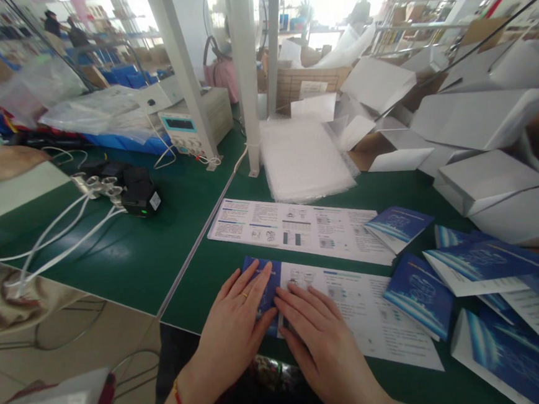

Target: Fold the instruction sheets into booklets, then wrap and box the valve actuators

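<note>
A long printed instruction leaflet (352, 301) lies in front of me, its left end folded over so a dark blue cover panel (267, 289) faces up. My left hand (238, 313) rests flat on this blue panel, fingers stretched out and a ring on one of them. Beside it, my right hand (314, 326) lies flat on the white part of the leaflet, next to the fold, with fingers extended. Neither hand grips anything. Farther back lies a second unfolded leaflet (294, 225). Folded blue leaflets (419, 293) are scattered at the right, some overlapping the open ones.
White cardboard boxes (482, 117) pile up at the right rear. A stack of clear plastic bags (306, 158) lies behind the leaflets, near a white post (244, 73). A power supply (198, 123) and black devices with white cables (140, 193) stand left; another person's arm (5, 167) is there.
</note>
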A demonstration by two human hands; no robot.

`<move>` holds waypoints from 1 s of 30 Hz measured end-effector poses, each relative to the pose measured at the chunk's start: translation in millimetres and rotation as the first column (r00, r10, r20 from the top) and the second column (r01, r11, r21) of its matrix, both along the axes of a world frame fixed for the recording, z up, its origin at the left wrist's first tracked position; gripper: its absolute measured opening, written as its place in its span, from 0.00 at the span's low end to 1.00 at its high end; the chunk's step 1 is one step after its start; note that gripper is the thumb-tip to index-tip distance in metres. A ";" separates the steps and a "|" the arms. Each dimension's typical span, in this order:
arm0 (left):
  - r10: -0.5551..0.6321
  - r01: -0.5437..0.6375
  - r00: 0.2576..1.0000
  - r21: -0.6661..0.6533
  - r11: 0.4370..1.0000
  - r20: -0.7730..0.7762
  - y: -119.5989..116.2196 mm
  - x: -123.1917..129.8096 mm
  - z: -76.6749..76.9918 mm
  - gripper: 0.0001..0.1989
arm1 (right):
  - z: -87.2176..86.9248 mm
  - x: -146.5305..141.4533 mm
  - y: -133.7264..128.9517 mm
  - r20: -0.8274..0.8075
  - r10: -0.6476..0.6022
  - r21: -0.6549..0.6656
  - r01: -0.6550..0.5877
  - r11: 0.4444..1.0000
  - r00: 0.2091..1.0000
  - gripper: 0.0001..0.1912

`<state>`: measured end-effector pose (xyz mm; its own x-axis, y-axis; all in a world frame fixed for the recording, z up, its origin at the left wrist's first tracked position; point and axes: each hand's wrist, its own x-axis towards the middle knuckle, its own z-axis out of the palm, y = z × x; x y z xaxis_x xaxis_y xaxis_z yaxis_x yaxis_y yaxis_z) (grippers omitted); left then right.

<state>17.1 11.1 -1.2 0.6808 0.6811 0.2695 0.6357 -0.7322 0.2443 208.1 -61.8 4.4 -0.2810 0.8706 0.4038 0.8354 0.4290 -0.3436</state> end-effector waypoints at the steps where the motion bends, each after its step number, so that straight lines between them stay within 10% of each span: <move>1: 0.002 -0.002 1.000 0.006 1.000 0.000 0.1 0.4 -0.5 0.27 | -0.5 -1.6 0.8 0.000 -0.003 -0.013 0.003 1.000 1.000 0.19; 12: -0.086 0.071 0.949 0.059 0.996 0.302 -9.5 -24.0 10.9 0.12 | -2.1 -9.0 3.3 -0.006 -0.068 -0.011 0.068 0.998 0.998 0.17; 24: -0.149 0.146 0.970 0.030 0.989 0.190 46.3 -28.3 9.6 0.15 | -5.6 -10.5 3.0 -0.014 -0.077 0.020 0.077 0.997 0.997 0.16; 30: -0.162 0.148 0.972 0.092 0.985 0.170 29.6 -36.8 12.0 0.15 | -6.4 -10.7 3.1 -0.019 -0.082 0.010 0.083 0.997 0.996 0.16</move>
